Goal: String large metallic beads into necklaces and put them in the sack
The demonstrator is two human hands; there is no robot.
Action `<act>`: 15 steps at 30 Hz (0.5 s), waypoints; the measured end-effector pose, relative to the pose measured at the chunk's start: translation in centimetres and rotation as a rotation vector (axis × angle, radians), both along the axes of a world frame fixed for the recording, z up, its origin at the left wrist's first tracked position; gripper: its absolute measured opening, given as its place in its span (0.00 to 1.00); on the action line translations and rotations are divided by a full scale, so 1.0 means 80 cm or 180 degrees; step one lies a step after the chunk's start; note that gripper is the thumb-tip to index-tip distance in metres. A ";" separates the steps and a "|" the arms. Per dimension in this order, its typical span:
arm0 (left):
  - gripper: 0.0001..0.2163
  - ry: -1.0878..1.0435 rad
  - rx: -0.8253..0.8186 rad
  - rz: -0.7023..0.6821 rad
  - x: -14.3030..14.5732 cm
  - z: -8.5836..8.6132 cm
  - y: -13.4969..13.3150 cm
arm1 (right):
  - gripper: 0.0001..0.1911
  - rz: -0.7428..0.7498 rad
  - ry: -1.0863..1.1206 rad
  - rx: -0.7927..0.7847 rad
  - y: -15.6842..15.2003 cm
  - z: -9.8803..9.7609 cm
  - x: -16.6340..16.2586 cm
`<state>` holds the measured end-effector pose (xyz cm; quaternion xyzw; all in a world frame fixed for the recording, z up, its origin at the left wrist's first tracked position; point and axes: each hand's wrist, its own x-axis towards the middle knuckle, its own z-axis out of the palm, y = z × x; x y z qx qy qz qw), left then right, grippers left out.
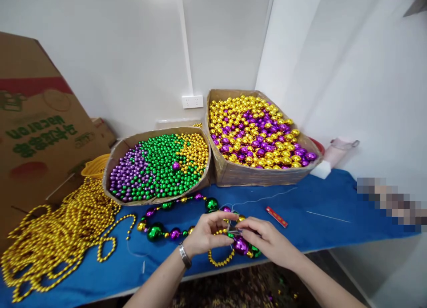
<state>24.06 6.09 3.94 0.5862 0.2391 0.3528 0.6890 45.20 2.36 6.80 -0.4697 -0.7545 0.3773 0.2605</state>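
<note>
At the table's front edge, both hands meet over a bead necklace of large and small green, purple and gold beads. My left hand, with a watch on its wrist, is curled round the necklace's white string, which passes by its fingers. My right hand pinches a small metallic tool against the string; its kind is mostly hidden by the fingers. Under the hands hang a large purple bead and a loop of small gold beads.
Behind stand a carton of small purple, green and gold beads and a carton of larger gold and purple beads. Gold bead strands heap at left. A red packet and a thin needle-like piece lie on the blue cloth.
</note>
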 end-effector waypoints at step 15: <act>0.26 -0.0095 -0.0081 0.0136 -0.016 0.006 0.005 | 0.20 -0.1674 -0.1698 0.0565 0.000 -0.082 0.098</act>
